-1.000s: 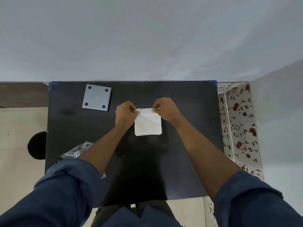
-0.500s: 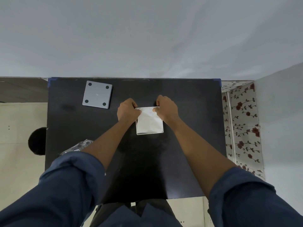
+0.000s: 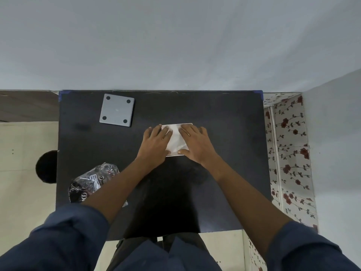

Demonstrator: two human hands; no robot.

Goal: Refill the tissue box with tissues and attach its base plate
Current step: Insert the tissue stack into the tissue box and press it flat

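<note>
A white tissue box point(image 3: 186, 125) stands open side up in the middle of the black table point(image 3: 224, 153), with white tissues point(image 3: 177, 140) lying inside it. My left hand point(image 3: 155, 146) lies flat on the left part of the tissues, fingers spread. My right hand point(image 3: 197, 142) lies flat on the right part, fingers also apart. Both palms press down and cover most of the box. The grey square base plate point(image 3: 116, 110), with a dark pad at each corner, rests at the table's far left, apart from the box.
An empty crumpled plastic tissue wrapper point(image 3: 91, 182) lies at the table's near left, partly under my left forearm. A grey wall runs along the far table edge. Floral-patterned panelling point(image 3: 287, 153) stands to the right. A black round object point(image 3: 46, 167) sits on the floor at left.
The hands held the tissue stack by its top corners above the box, lowered it in, and now lie flat and open on top of it. The camera view has shifted slightly.
</note>
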